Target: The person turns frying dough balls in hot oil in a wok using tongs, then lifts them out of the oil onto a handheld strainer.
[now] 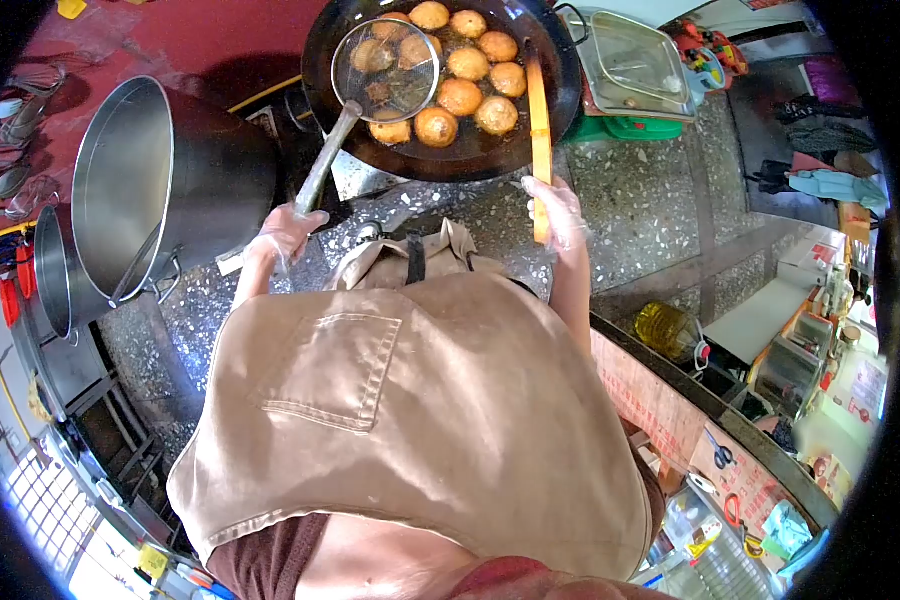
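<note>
A large dark wok (320,130) holds oil with several round golden-brown fried balls (460,97) in it. My left hand (286,232), in a clear plastic glove, is closed round the handle of a mesh skimmer (338,140). The skimmer's round wire head lies over the left part of the wok, with some of the balls showing through or under it; I cannot tell whether any rest in it. My right hand (562,215), also gloved, grips a long flat wooden stick (540,125), whose far end reaches into the wok's right side.
Left of the wok stands a tall metal pot (210,165), with another pot (60,270) beside it. On the right, a glass-like rectangular tray (635,62) sits over a green base (630,128). An oil bottle (667,332) lies near the speckled counter's right edge.
</note>
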A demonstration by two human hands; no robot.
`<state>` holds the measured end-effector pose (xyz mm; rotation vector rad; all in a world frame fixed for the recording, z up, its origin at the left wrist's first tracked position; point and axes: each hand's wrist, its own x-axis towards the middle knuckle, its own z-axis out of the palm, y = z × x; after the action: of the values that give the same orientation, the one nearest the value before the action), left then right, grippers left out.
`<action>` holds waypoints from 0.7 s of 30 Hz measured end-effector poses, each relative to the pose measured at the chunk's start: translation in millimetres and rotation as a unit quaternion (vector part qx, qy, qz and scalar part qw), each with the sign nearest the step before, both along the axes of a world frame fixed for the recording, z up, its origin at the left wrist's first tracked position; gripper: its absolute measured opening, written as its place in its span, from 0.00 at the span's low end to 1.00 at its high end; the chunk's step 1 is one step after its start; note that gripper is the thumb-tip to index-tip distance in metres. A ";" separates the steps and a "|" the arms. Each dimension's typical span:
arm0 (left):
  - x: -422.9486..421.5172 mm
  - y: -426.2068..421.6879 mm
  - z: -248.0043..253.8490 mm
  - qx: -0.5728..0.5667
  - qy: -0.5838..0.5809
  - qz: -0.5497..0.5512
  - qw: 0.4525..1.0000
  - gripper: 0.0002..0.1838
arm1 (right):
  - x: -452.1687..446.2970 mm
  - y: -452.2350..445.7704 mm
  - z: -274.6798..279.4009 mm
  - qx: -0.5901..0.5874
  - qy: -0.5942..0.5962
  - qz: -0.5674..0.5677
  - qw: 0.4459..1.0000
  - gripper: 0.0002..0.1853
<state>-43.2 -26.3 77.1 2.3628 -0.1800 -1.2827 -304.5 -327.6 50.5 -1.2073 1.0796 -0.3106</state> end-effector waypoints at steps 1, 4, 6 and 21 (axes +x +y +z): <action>-0.3 0.2 -0.7 -0.004 0.000 0.007 1.000 0.20 | -2.0 -1.1 2.9 -0.031 0.022 0.015 0.999 0.18; 0.6 1.4 -2.8 -0.006 0.002 0.010 1.000 0.20 | -18.8 -18.0 -17.9 -0.075 0.091 0.067 0.991 0.26; 1.2 1.2 -2.8 -0.005 0.003 0.006 1.000 0.20 | -21.1 -19.4 -13.8 -0.099 0.136 0.100 0.981 0.30; 3.8 1.9 -2.7 -0.012 0.019 0.004 1.000 0.19 | 35.8 -19.8 54.1 -0.525 0.496 0.367 0.586 0.37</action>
<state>-39.4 -24.3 74.4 2.3154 -0.1716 -1.3131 -268.7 -347.3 104.6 -3.0194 1.1480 0.5984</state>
